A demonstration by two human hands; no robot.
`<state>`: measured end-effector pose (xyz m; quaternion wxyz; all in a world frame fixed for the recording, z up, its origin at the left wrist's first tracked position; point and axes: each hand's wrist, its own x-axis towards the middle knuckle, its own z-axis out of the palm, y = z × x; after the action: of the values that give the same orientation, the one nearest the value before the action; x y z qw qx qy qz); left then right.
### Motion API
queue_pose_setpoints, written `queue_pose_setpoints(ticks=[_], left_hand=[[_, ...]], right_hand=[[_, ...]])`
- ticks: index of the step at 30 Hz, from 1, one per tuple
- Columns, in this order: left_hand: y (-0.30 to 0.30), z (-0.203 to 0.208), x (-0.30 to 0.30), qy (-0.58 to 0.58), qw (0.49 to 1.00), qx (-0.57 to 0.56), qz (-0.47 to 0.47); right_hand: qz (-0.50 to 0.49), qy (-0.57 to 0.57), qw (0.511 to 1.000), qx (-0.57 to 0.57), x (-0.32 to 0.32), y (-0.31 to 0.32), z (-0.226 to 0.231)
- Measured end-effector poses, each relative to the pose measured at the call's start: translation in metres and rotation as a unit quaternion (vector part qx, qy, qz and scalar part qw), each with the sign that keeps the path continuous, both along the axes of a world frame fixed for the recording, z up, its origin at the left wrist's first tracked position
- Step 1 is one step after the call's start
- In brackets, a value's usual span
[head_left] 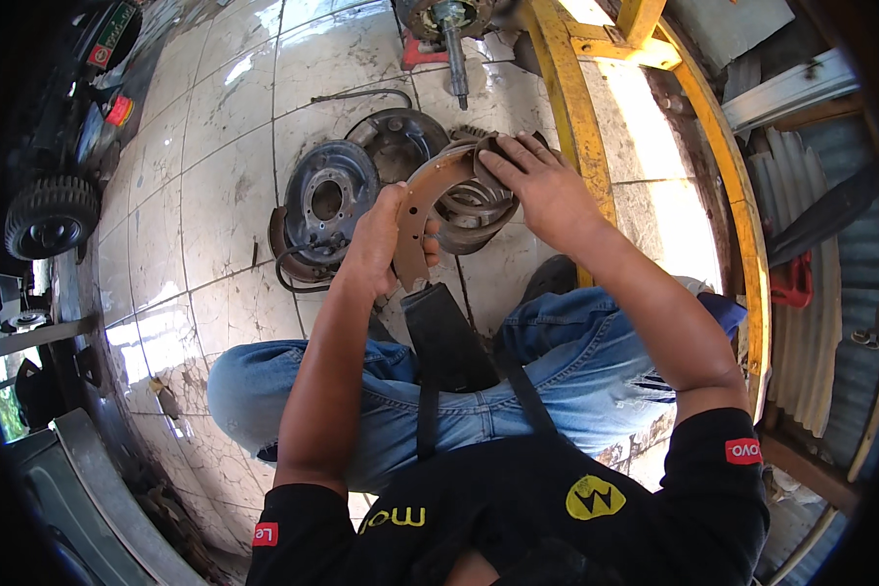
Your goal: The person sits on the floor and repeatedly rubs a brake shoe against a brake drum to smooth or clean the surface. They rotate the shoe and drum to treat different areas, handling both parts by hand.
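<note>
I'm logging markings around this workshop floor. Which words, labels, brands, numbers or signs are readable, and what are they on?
I describe wording without copying it.
Black shirt: yellow lettering and a round yellow badge on the chest.
Sleeves: white lettering on red patches.
Upper-left green panel: pale lettering, too blurred to read surely.
Red-and-yellow container: markings too small to read.
Curved brown brake shoe: no lettering that I can make out.

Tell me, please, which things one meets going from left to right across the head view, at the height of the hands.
Black wheel, dark round plate with a central hole, left hand, curved brown piece, right hand, outer yellow bar, pale corrugated sheet.
</note>
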<state>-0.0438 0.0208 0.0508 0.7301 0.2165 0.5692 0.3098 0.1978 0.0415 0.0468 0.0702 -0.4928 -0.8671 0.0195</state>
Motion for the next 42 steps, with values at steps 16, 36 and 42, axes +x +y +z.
queue_pose_setpoints(ticks=[16, 36, 42], left_hand=[[-0.011, -0.003, 0.019, -0.045, 0.997, -0.003, 0.067], [-0.013, 0.001, 0.025, -0.033, 0.998, -0.012, 0.058], [-0.014, 0.001, 0.023, -0.047, 0.997, -0.004, 0.063]], right_hand=[[-0.005, -0.067, 0.997, 0.036, -0.035, -0.023, 0.003], [0.056, -0.058, 0.996, 0.025, -0.041, -0.020, 0.009], [0.015, -0.089, 0.996, -0.016, -0.044, -0.014, 0.019]])
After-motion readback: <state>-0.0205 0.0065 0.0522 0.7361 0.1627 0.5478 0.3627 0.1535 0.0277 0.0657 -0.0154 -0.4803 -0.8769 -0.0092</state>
